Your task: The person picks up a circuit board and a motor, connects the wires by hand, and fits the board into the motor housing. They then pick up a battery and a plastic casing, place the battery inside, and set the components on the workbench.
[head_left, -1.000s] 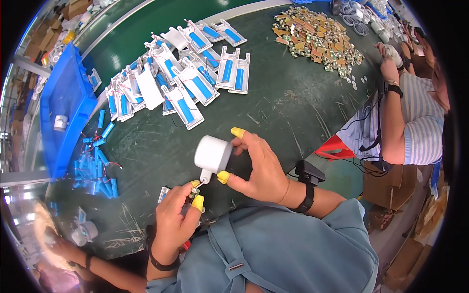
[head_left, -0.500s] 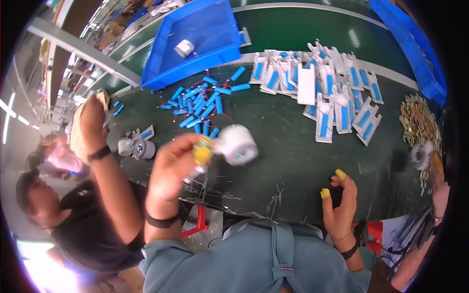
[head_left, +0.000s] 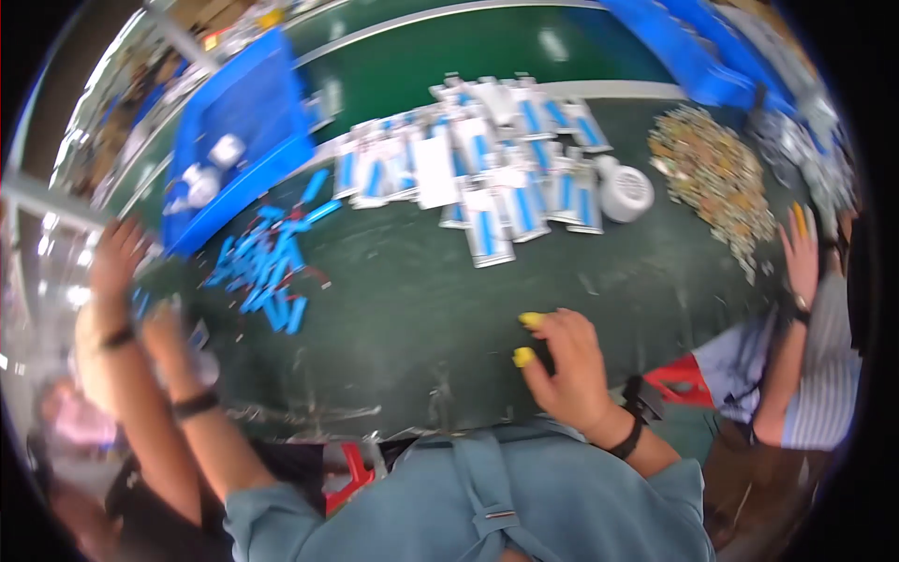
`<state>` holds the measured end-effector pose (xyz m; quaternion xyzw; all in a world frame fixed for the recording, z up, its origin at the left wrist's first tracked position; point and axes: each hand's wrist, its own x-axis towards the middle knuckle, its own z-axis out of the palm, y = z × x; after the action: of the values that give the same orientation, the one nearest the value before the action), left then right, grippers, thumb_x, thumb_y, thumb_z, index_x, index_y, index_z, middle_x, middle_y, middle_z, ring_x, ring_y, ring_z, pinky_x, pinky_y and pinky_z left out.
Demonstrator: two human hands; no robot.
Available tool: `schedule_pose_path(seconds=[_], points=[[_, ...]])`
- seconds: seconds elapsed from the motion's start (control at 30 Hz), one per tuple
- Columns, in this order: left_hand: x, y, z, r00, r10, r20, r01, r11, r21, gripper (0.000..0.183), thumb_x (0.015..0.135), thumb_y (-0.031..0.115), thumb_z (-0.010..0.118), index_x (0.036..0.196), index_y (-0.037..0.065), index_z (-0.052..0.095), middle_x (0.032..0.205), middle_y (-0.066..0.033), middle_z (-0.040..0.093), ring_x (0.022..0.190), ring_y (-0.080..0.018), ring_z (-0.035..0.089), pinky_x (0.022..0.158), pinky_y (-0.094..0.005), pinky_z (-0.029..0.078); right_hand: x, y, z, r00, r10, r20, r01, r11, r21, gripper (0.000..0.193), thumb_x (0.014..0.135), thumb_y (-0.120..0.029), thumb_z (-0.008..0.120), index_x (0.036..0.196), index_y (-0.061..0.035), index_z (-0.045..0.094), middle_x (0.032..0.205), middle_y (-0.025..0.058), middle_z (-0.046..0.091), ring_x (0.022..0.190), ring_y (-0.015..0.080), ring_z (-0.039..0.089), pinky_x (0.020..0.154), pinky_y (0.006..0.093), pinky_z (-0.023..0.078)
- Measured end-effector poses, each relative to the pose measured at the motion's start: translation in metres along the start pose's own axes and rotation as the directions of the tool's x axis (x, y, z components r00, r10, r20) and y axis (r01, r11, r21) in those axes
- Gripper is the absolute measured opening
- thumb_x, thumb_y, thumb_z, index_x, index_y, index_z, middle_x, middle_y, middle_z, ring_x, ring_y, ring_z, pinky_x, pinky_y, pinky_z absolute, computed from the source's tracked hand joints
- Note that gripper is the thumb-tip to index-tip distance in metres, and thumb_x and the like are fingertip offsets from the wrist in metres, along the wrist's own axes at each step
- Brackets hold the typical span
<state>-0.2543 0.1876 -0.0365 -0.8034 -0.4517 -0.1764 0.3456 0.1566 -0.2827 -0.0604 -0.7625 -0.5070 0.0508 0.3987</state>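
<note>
My right hand is over the near part of the green table, fingers apart, with yellow covers on the thumb and a fingertip; nothing is in it. Out to the left, my left hand is smeared by motion, so its fingers cannot be read. A blurred white round part is beside it. A white round part with a slotted face and short neck, like a small fan head, lies right of a pile of white flat pieces with blue cells. Loose blue cylindrical cells with thin wires are heaped at the left.
A blue bin at the far left holds white parts. Small metal pieces form a heap at the right, near a blue tray. A co-worker's hand is raised at the left; another person's hand rests at the right edge.
The view has turned right. My left hand has moved left, away from the white round part seen at it before. A fan-head-like part now lies beside the flat pieces. My right hand stays open.
</note>
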Motion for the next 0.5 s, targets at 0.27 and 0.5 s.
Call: schedule_pose_path(seconds=[0.27, 0.5], points=[[-0.026, 0.047, -0.039, 0.921, -0.25, 0.299, 0.377, 0.766, -0.521, 0.039, 0.094, 0.013, 0.06, 0.127, -0.006, 0.057, 0.116, -0.016, 0.066, 0.11, -0.0247, 0.062, 0.097, -0.034, 0.046, 0.01, -0.001, -0.051, 0.975, 0.124, 0.182, -0.173, 0.942, 0.287, 0.044, 0.081, -0.005, 0.07, 0.122, -0.0017, 0.056, 0.104, 0.0122, 0.061, 0.097, 0.0297, 0.06, 0.089, 0.0394, 0.049], [-0.023, 0.155, -0.139, 0.95, 0.027, 0.31, 0.244, 0.552, -0.798, 0.034, 0.094, 0.007, 0.06, 0.126, -0.003, 0.058, 0.131, -0.0159, 0.06, 0.124, -0.0268, 0.055, 0.106, -0.0351, 0.04, 0.118, 0.074, -0.09, 0.971, -0.171, -0.165, 0.092, 0.912, -0.4, 0.047, 0.08, -0.01, 0.07, 0.124, -0.0042, 0.055, 0.118, 0.0166, 0.057, 0.11, 0.0373, 0.056, 0.093, 0.0424, 0.046]])
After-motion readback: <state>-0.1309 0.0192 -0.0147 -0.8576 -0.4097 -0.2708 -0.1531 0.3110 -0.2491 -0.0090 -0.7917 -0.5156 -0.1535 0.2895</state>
